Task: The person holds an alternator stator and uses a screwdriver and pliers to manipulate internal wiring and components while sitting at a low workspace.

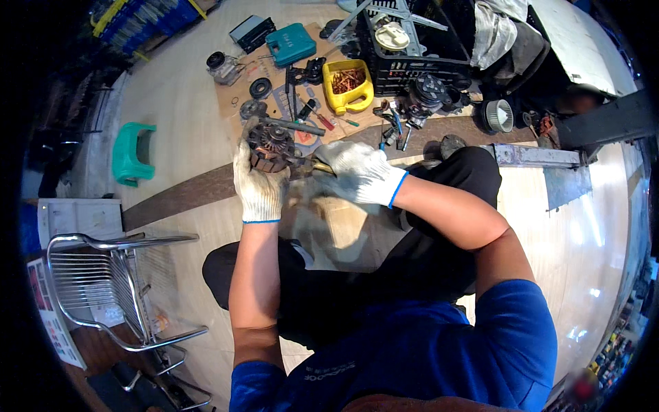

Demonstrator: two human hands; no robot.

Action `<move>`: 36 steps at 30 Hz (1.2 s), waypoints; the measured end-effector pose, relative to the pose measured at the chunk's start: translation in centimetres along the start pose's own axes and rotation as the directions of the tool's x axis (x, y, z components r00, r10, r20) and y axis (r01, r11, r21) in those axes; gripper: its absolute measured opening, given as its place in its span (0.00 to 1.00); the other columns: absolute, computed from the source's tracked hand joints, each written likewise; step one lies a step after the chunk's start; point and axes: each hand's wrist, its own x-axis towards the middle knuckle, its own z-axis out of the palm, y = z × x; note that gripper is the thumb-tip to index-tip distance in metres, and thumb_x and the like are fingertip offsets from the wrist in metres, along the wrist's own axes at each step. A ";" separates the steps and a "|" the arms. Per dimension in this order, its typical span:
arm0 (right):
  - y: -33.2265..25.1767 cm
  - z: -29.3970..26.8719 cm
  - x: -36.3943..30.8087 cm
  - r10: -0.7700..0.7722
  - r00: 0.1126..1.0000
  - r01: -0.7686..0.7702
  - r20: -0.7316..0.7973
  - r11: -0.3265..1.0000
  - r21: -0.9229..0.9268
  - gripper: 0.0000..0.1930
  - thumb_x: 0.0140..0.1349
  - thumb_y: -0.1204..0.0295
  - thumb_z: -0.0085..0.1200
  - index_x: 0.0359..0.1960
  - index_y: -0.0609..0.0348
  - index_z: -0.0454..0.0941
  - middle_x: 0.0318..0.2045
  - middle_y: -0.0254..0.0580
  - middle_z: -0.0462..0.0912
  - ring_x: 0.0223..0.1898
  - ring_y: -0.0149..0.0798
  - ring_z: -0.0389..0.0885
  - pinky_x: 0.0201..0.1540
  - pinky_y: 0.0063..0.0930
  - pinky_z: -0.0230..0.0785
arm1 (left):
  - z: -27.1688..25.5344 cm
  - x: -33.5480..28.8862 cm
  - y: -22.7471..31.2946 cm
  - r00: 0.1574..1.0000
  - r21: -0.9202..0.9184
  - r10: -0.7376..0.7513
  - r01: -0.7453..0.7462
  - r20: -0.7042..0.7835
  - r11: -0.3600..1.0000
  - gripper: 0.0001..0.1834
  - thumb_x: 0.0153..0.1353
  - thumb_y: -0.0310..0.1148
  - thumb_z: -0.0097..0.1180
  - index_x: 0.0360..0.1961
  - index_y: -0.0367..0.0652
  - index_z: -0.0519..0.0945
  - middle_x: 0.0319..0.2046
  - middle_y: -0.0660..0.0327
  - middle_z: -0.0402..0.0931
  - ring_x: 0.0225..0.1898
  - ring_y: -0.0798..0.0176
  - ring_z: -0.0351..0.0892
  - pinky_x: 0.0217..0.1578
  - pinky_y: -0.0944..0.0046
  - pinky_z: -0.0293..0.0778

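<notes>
Both of my hands wear white knit gloves with blue cuffs. My left hand [261, 191] is closed around an alternator rotor [270, 145], a dark, rusty part with copper-brown fins, and holds it up off the floor. From the right, my right hand [358, 173] reaches in with its fingers curled round a slim, brass-coloured tool [320, 167]. The tool points at the rotor's shaft end; whether the two touch, I cannot tell. Just beyond the rotor is a hammer [295, 126] with a dark handle.
Cardboard ahead carries a yellow cut-open jug [367, 82] of copper-coloured bits, a teal case [291, 44] and scattered tools. A black crate [425, 67] stands behind. At left are a green stool [133, 154] and a metal chair [103, 240]; a steel lift arm [539, 156] lies right.
</notes>
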 end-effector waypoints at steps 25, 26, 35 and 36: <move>0.5 0.7 0.1 -0.123 0.979 0.029 -0.164 0.874 -0.485 0.16 0.52 0.64 0.60 0.40 0.60 0.77 0.30 0.46 0.78 0.31 0.45 0.82 0.29 0.38 0.73 | 1.6 -0.7 -0.5 0.993 -0.006 0.075 -0.075 0.086 0.997 0.28 0.72 0.49 0.47 0.67 0.45 0.69 0.56 0.51 0.75 0.56 0.48 0.77 0.56 0.39 0.75; 0.3 0.6 0.0 -0.177 0.959 0.045 -0.221 0.866 -0.499 0.15 0.52 0.66 0.58 0.39 0.61 0.77 0.29 0.46 0.77 0.31 0.44 0.81 0.27 0.37 0.71 | 1.5 -0.7 -0.3 0.994 -0.013 0.069 -0.068 0.083 0.998 0.29 0.71 0.50 0.48 0.66 0.45 0.70 0.56 0.51 0.75 0.56 0.48 0.77 0.56 0.39 0.75; -0.1 0.5 0.2 -0.195 0.946 0.074 -0.259 0.908 -0.412 0.19 0.49 0.66 0.56 0.40 0.66 0.74 0.30 0.47 0.77 0.31 0.45 0.81 0.26 0.39 0.71 | 1.7 -0.6 0.2 0.995 -0.153 0.032 -0.047 -0.095 0.987 0.31 0.70 0.54 0.49 0.65 0.44 0.71 0.56 0.51 0.75 0.57 0.46 0.75 0.58 0.36 0.71; -0.2 0.7 0.2 -0.227 0.932 0.098 -0.281 0.908 -0.408 0.18 0.49 0.66 0.56 0.39 0.66 0.74 0.29 0.47 0.77 0.31 0.44 0.80 0.26 0.39 0.71 | 1.3 -0.5 0.3 0.993 -0.152 0.037 -0.054 -0.112 0.987 0.31 0.70 0.55 0.48 0.65 0.43 0.71 0.56 0.51 0.75 0.58 0.46 0.75 0.58 0.37 0.70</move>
